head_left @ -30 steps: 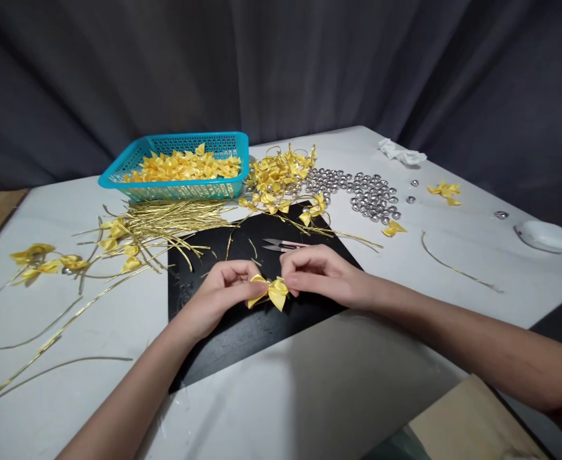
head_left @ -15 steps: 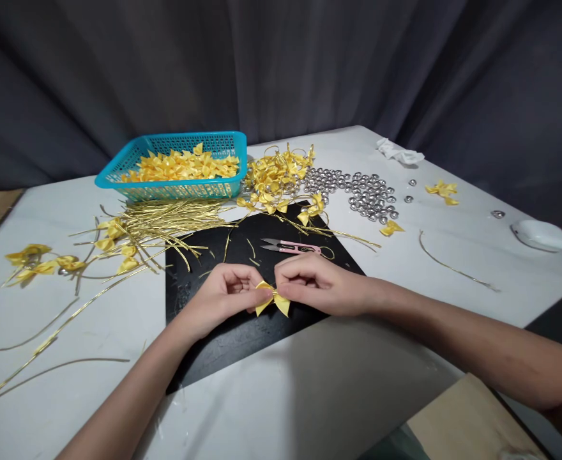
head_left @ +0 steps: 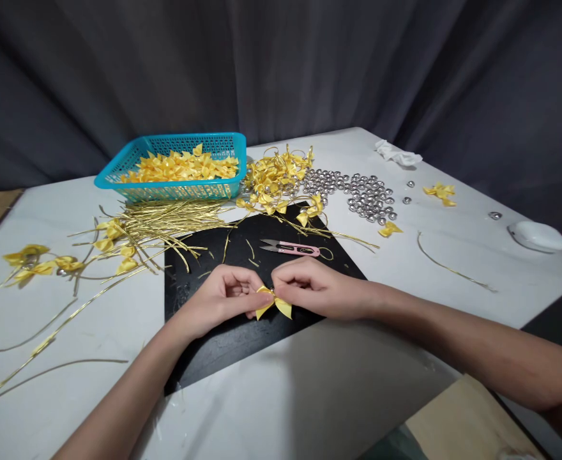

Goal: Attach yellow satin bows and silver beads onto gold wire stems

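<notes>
Over a black mat (head_left: 223,358), my left hand (head_left: 230,295) pinches the left side of a yellow ribbon bow (head_left: 283,308). My right hand (head_left: 310,287) is closed on the same bow near its middle, its fingertips touching those of my left hand. The bow's two pointed ends hang below the fingers; its centre is mostly covered. Pink-handled thread snips (head_left: 293,248) lie on the mat just beyond my hands, with short gold cord scraps beside them.
A teal basket (head_left: 175,185) of yellow bows stands at the back left. Gold cords (head_left: 170,220) lie before it. Right of it are tied bows (head_left: 276,172) and silver beads (head_left: 370,198). A white dish (head_left: 538,236) sits at the right.
The fingertips of my two hands have come closer together on the bow, and less of its centre shows. The view has shifted very slightly.
</notes>
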`<state>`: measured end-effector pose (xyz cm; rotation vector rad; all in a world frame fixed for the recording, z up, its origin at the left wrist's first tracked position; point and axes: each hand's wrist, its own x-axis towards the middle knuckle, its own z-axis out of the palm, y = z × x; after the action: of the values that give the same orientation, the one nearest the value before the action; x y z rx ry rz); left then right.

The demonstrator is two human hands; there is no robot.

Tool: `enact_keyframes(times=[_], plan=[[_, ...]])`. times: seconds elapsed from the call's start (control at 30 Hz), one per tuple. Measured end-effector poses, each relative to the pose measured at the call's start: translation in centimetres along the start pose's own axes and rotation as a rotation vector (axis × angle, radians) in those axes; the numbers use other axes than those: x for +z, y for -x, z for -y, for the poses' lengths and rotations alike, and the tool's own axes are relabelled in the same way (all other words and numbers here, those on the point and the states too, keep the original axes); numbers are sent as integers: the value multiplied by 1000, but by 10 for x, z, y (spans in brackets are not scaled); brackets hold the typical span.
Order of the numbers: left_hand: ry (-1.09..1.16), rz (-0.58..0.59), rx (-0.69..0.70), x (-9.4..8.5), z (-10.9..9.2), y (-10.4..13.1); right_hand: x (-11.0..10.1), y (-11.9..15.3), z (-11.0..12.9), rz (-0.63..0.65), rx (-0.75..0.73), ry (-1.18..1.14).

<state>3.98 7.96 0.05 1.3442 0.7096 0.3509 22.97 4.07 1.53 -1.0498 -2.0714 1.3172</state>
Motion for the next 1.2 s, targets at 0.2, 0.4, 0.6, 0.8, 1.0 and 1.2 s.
enact_keyframes(times=[0.2,0.4,0.6,0.8,1.0,1.2], plan=[[-5,-4,-26,2,-4,0,-1,1,0,-26,-11,47],[-43,-37,-55,6,-8,-1,0,2,1,-48,-68,115],[-87,-98,-38,8,-7,-2,0,-1,3,-31,25,18],[-95,-134,-14,7,-6,-2,-8,-1,6,-71,147,-175],[-123,-126,2,6,-5,-2,-11,2,6,-130,112,-47],[-156,-167,24,9,-6,-3,-15,3,5,-147,-2,61]])
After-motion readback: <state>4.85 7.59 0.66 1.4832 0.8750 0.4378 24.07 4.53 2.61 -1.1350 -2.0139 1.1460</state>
